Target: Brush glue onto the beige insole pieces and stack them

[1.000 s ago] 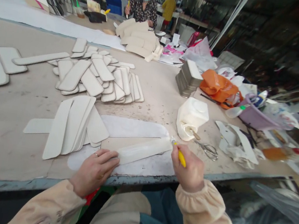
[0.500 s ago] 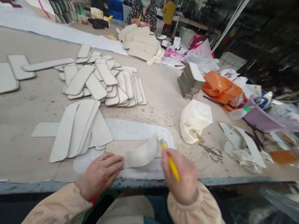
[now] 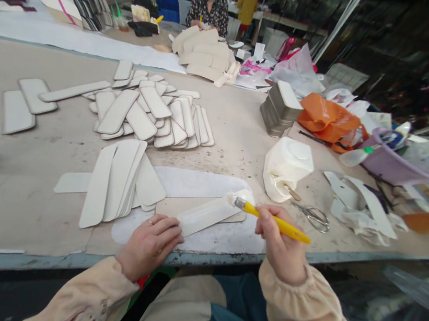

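Your left hand (image 3: 150, 244) presses the strip (image 3: 207, 215) flat; your right hand (image 3: 280, 243) grips the brush (image 3: 275, 221). Pin the strip firmly and stroke lightly along it.

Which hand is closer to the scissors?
Right. The right hand, gripping the yellow brush, sits just beside the scissors; the left hand rests farther away, on the white strip.

A: What colour is the brush (image 3: 274, 221)?
B: Yellow handle, pale bristles. The strip (image 3: 207, 216) is off-white.
A: The bag (image 3: 328, 120)?
B: Orange. The tub (image 3: 385, 167) is lilac, the sleeves (image 3: 309, 310) peach.
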`<move>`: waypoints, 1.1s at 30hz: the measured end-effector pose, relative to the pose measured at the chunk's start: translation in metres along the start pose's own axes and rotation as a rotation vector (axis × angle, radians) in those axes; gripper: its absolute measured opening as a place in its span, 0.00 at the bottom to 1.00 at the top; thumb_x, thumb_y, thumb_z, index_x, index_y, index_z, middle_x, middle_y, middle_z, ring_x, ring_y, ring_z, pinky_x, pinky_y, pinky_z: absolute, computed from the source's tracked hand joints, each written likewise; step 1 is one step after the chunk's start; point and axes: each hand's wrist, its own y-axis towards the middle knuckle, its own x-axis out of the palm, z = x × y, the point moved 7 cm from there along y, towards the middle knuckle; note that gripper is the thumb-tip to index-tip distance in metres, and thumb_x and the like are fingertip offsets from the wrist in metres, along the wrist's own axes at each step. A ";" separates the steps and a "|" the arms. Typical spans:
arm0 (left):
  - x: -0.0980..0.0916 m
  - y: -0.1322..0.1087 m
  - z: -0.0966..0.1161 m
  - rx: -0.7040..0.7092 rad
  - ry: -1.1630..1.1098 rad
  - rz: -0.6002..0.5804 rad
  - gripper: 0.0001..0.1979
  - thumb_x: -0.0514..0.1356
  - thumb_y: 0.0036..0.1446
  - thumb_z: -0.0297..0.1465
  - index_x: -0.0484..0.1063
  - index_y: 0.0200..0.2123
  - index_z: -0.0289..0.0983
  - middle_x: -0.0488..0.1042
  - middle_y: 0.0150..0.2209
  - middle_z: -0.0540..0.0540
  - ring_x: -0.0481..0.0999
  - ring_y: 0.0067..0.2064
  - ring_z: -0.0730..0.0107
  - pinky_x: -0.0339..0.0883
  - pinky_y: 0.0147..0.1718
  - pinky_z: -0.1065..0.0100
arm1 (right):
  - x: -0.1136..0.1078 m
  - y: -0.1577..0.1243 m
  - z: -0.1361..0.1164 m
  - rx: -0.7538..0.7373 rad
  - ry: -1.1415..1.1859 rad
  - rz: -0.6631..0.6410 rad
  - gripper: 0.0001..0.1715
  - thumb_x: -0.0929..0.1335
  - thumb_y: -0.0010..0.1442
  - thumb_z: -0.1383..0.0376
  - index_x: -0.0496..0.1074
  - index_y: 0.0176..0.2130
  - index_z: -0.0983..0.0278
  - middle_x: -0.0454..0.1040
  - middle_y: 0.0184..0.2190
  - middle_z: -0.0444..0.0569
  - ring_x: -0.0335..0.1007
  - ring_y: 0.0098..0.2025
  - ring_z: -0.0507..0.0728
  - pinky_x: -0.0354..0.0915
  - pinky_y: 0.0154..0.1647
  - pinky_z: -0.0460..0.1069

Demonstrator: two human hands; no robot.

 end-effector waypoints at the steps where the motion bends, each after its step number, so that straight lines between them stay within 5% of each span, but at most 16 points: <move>1: 0.000 0.002 0.000 -0.017 0.003 -0.006 0.05 0.59 0.60 0.30 0.73 0.39 0.37 0.75 0.41 0.44 0.71 0.43 0.64 0.67 0.45 0.61 | -0.008 0.004 0.005 0.012 0.030 0.071 0.14 0.65 0.63 0.55 0.72 0.36 0.63 0.68 0.20 0.41 0.62 0.22 0.50 0.60 0.25 0.47; 5: 0.002 0.012 0.004 -0.062 0.068 -0.060 0.07 0.57 0.61 0.31 0.72 0.33 0.36 0.73 0.35 0.44 0.70 0.38 0.65 0.67 0.39 0.62 | -0.028 0.016 0.025 0.081 0.205 0.223 0.16 0.65 0.62 0.54 0.72 0.35 0.64 0.66 0.18 0.40 0.57 0.19 0.48 0.55 0.20 0.45; 12: 0.004 0.020 0.013 0.026 0.160 -0.075 0.08 0.52 0.61 0.26 0.70 0.31 0.35 0.71 0.33 0.45 0.72 0.35 0.69 0.70 0.34 0.68 | -0.025 0.013 0.035 0.110 0.301 0.215 0.16 0.67 0.61 0.54 0.72 0.35 0.65 0.65 0.17 0.40 0.58 0.19 0.48 0.54 0.19 0.43; 20: -0.042 0.076 -0.023 0.090 0.378 0.092 0.08 0.53 0.61 0.27 0.69 0.31 0.34 0.72 0.34 0.44 0.74 0.35 0.70 0.70 0.34 0.70 | -0.018 0.017 0.041 0.140 0.447 0.177 0.17 0.67 0.61 0.52 0.72 0.35 0.64 0.64 0.16 0.40 0.57 0.19 0.47 0.54 0.19 0.43; 23: -0.033 0.090 -0.042 0.105 0.382 -0.017 0.09 0.53 0.61 0.26 0.69 0.29 0.34 0.72 0.33 0.43 0.74 0.34 0.69 0.70 0.34 0.69 | -0.006 0.015 0.042 0.171 0.453 0.109 0.17 0.67 0.61 0.52 0.72 0.36 0.64 0.65 0.17 0.40 0.57 0.19 0.47 0.53 0.19 0.43; 28: -0.012 0.075 -0.057 0.067 0.354 -0.136 0.09 0.53 0.61 0.25 0.70 0.30 0.34 0.72 0.33 0.44 0.73 0.34 0.69 0.70 0.35 0.69 | 0.029 0.003 0.037 0.220 0.383 -0.062 0.18 0.65 0.62 0.51 0.70 0.36 0.64 0.65 0.17 0.40 0.58 0.20 0.48 0.56 0.21 0.43; 33: -0.036 0.048 -0.056 -0.074 0.284 0.056 0.06 0.54 0.61 0.26 0.71 0.35 0.34 0.73 0.36 0.43 0.74 0.39 0.66 0.71 0.39 0.66 | 0.070 -0.011 0.031 0.246 0.353 -0.248 0.18 0.64 0.62 0.51 0.68 0.34 0.63 0.67 0.19 0.40 0.61 0.21 0.49 0.60 0.24 0.44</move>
